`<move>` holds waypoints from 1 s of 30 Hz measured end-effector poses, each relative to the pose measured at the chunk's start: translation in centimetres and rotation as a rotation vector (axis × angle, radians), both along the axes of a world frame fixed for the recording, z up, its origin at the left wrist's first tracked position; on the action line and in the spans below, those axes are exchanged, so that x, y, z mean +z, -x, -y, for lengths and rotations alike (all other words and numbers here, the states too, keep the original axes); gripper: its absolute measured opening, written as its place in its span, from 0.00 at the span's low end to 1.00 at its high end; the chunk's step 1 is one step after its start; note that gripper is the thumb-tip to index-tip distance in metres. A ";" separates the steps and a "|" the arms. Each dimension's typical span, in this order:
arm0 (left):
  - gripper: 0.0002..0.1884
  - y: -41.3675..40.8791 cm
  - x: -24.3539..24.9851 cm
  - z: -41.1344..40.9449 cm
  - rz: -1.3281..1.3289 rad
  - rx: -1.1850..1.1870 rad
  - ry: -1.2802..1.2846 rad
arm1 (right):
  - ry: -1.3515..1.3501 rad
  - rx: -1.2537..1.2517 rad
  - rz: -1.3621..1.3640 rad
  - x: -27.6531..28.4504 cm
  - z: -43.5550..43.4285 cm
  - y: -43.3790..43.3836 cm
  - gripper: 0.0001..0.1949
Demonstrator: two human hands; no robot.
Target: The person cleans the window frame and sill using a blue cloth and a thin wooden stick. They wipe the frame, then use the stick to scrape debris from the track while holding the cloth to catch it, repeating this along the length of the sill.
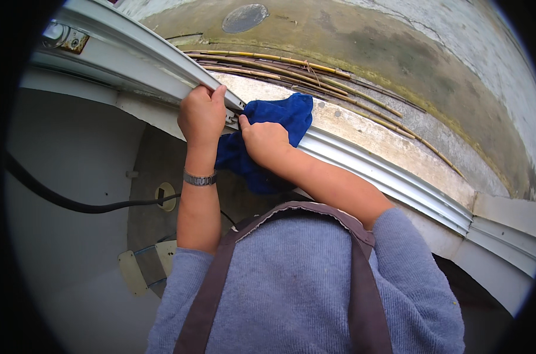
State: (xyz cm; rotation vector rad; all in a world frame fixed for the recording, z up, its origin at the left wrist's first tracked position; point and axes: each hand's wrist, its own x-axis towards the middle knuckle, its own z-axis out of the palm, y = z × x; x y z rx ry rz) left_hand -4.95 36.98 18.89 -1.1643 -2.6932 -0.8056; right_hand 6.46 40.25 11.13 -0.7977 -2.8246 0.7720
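Observation:
My left hand (pixel 201 115), with a metal-banded watch at the wrist, grips the white metal sash frame (pixel 161 55) of a sliding window near its end. Close beside it, my right hand (pixel 266 139) is curled over a dark blue cloth (pixel 290 113). Its index finger points at the end of the sash, where small holes and a dark gap show. The cloth drapes across the window's lower track (pixel 383 172) and hangs down on the inner side. My right palm and part of the cloth beneath it are hidden.
Outside, several bamboo poles (pixel 290 71) lie along the ledge (pixel 352 119). A rusty-edged latch (pixel 71 37) sits on the frame at upper left. Indoors, a black hose or cable (pixel 73 201) runs past a chair (pixel 133 272) below.

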 end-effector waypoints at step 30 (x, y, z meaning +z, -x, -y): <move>0.14 0.2 -0.1 -0.3 0.116 0.008 -0.068 | 0.154 0.173 0.107 2.7 -4.9 -7.3 0.15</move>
